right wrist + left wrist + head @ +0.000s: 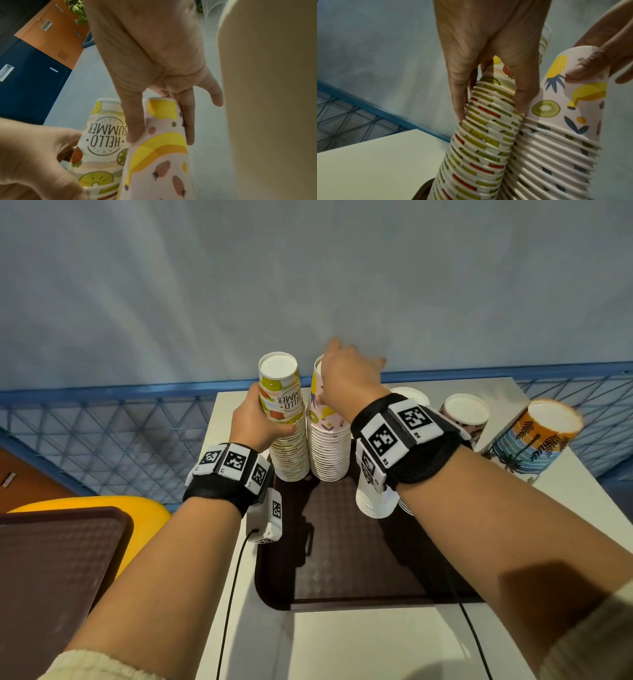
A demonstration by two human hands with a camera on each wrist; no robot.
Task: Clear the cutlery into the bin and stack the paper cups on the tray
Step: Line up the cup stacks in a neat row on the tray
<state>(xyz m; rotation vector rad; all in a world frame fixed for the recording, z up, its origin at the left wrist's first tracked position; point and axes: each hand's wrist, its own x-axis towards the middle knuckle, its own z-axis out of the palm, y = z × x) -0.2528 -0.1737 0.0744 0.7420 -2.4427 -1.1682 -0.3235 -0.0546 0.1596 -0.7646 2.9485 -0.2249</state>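
Observation:
Two tall stacks of upside-down paper cups stand side by side at the far end of the brown tray (359, 570). My left hand (265, 421) grips the upper part of the left "Hello Summer" fruit stack (291, 453), thumb and fingers round its rims (489, 111). My right hand (342, 374) pinches the top cup of the pink fruit-print stack (329, 453) between thumb and fingers (163, 139). The two stacks touch along their sides (518, 135). No cutlery is in view.
A shorter white cup stack (376, 505) sits on the tray under my right wrist. More upturned cups (464, 412) and an orange-and-blue cup (534, 440) stand on the white table (376, 645). A second brown tray (58, 570) lies on a yellow object (147, 508) at the left. A blue mesh fence (120, 433) runs behind.

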